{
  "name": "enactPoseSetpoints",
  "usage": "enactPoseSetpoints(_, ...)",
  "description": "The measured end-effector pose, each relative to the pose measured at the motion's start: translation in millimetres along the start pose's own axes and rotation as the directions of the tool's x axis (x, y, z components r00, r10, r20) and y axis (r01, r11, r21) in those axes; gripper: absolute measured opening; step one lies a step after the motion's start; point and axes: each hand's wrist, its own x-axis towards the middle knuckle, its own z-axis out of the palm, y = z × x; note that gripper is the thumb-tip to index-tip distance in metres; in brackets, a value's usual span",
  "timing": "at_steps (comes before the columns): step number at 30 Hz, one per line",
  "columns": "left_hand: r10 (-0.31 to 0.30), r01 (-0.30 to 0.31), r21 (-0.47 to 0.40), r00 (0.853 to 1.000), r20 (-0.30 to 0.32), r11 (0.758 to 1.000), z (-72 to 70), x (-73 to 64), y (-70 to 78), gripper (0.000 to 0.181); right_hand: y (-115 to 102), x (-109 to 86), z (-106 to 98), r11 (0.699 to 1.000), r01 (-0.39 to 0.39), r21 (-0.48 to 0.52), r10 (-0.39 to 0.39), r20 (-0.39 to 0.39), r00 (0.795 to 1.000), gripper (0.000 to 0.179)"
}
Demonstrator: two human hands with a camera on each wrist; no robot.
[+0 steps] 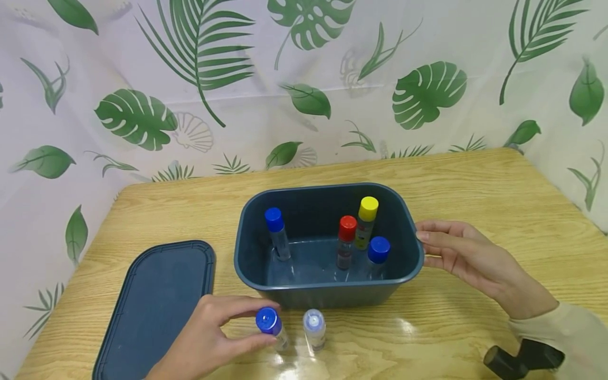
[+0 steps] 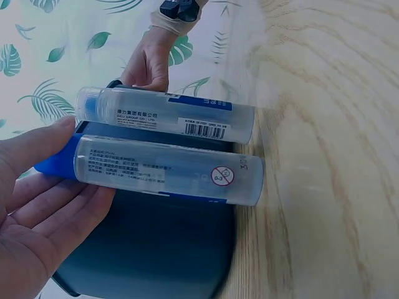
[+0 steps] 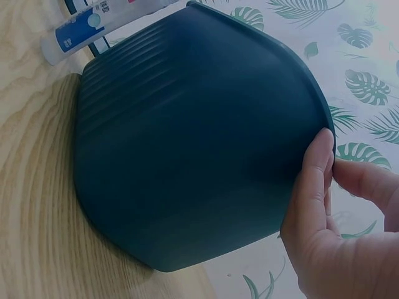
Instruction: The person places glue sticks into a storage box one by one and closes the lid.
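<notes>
My left hand (image 1: 214, 332) pinches a clear glue bottle with a blue cap (image 1: 268, 321) by its cap, thumb on one side and fingers on the other. This bottle stands upright in front of the dark blue bin (image 1: 328, 296). Close beside it on the right is a second glue bottle (image 1: 314, 330) with a see-through cap. At the bin's right end, my right hand (image 1: 467, 258) holds the rim between thumb and fingers, as the right wrist view shows. Inside the bin stand a blue-capped bottle (image 1: 280, 240) at left, and red-capped (image 1: 347, 237), yellow-capped (image 1: 367, 219) and blue-capped (image 1: 379, 253) ones at right.
A flat dark blue lid (image 1: 157, 295) lies on the wooden table (image 1: 484, 190) left of the bin. Behind the table hangs a white cloth (image 1: 247, 126) with a green leaf print. A black device (image 1: 520, 359) is on the right wrist.
</notes>
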Motion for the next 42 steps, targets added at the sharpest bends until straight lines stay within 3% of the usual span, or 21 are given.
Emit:
enactPoseSetpoints(11,0.012,-0.012,0.012,1.000,0.003,1.000,-0.9,0.7,-0.2,0.028,0,-0.4,-1,1.000,0.004,0.010,-0.004,0.004,1.000,0.038)
enactPoseSetpoints(20,0.110,-0.110,0.014,0.994,-0.023,0.994,-5.1,-0.1,-1.3,0.033,1,0.3,-1,1.000,0.004,0.022,-0.004,0.009,1.000,0.037)
enactPoseSetpoints(42,0.147,-0.145,0.051,0.989,-0.033,0.988,-17.2,9.4,13.6,0.035,2,1.0,-1,1.000,0.005,0.015,-0.005,0.003,1.000,0.038)
